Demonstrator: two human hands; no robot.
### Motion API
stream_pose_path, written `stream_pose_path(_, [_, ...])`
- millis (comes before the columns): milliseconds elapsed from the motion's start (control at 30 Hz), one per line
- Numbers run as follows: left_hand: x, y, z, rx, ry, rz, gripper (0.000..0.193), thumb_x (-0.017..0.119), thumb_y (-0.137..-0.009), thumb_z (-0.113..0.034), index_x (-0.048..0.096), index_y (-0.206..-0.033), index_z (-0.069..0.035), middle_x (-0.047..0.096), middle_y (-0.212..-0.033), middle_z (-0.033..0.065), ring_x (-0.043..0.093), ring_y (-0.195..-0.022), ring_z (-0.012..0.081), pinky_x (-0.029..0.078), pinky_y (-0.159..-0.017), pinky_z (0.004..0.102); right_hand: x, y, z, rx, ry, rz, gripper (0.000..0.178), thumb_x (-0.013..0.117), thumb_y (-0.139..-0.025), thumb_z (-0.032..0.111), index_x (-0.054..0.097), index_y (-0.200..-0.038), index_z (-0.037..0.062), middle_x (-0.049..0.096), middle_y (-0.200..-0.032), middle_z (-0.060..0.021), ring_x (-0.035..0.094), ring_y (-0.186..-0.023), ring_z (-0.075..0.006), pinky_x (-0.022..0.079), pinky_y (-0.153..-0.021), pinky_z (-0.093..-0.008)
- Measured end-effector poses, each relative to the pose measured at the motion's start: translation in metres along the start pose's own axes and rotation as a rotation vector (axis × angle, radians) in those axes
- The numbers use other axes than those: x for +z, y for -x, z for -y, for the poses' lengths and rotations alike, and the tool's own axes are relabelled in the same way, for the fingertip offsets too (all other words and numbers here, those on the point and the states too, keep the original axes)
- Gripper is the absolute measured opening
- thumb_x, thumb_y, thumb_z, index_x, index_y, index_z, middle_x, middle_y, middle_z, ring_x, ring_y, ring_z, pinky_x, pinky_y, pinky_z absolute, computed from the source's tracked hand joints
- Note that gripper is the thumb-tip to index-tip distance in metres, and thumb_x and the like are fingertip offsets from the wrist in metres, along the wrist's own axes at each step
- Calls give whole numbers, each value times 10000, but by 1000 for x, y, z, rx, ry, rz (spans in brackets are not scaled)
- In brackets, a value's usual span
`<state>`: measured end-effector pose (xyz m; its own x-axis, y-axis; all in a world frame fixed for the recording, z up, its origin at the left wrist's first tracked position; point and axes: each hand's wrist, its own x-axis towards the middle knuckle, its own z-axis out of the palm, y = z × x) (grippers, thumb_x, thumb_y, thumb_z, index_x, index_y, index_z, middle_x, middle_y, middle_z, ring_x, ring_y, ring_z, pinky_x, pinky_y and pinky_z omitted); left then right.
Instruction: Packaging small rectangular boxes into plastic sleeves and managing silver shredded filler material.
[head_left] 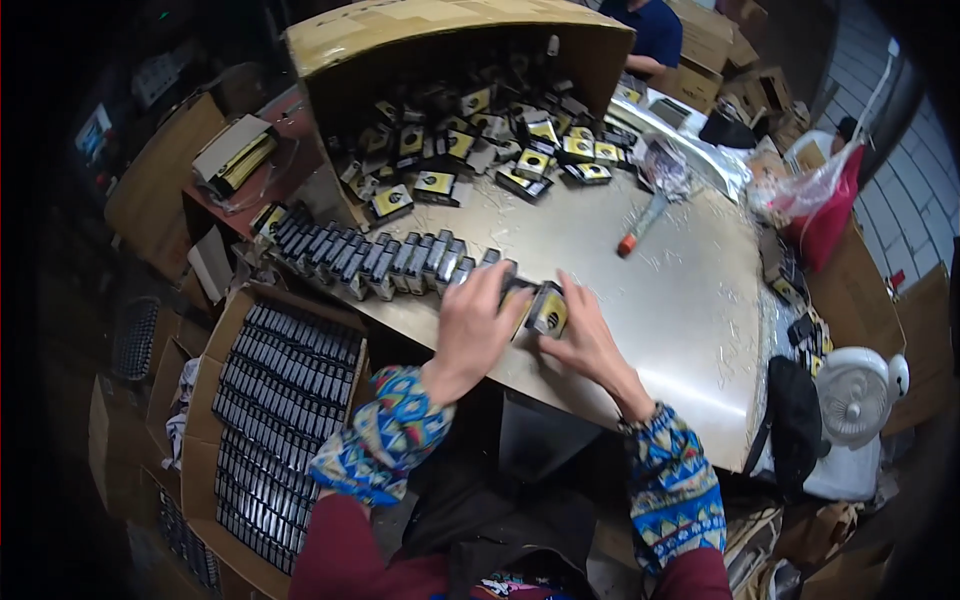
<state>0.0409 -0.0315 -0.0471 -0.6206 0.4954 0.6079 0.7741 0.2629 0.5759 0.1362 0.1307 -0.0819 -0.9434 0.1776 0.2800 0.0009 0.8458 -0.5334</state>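
As hands (470, 322) half curl, right (588, 342) holds a pack (547, 314).

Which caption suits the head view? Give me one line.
Right hand holding a small box, left hand at a row of boxes on a shiny table.

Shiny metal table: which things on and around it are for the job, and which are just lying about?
For the job, it seems:
- Small black-and-yellow box at the right hand
- Row of dark boxes beside the left hand
- Packed brown cardboard carton

Lying about, probably:
- Round white fan
- Orange-tipped greenish stick
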Motion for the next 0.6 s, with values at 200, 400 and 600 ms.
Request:
stream_pose_path(200, [49,-66,43,117,-258,246,313,636,-857,-242,614,-1049,5,582,-995,191,546,-984,335,447,-865,424,32,-13,-8,29,-278,-144,919,778,-755,167,207,-1453,-10,446,-1269,-251,497,-1183,-361,438,-994,-384])
stream_pose_path(400, [25,-160,191,302,-349,372,342,665,-687,-55,597,-1021,-25,579,-968,185,542,-975,396,454,-855,472,-33,19,-57,76,205,-42,691,589,-922,284,249,-1445,-13,315,-1456,-256,283,-1383,-372,238,-1130,-472])
stream_pose_path(600, [26,-200,225,22,-563,776,787,777,-595,-164,462,-1293,19,511,-1258,204,443,-1189,407,397,-1017,415,-125,70,-232,721,650,-350,615,445,-964,402,324,-1418,4,309,-1457,-262,216,-1390,-425,161,-1111,-584])
